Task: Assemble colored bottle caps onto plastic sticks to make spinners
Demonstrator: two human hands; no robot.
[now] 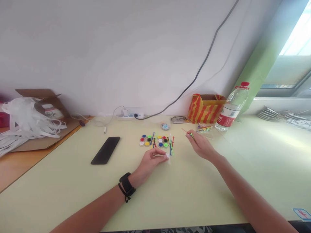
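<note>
Pale table [73, 184], white wall [109, 58]. Coloured discs [155, 141] at centre — left hand [151, 162] just near of them pinches a white piece [167, 155]; right hand [201, 145] beside them pinches thin sticks [190, 133].

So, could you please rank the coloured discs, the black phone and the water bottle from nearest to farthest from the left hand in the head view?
1. Coloured discs, just beyond the left hand.
2. Black phone, off to its left.
3. Water bottle, far right, near the wall.
</note>
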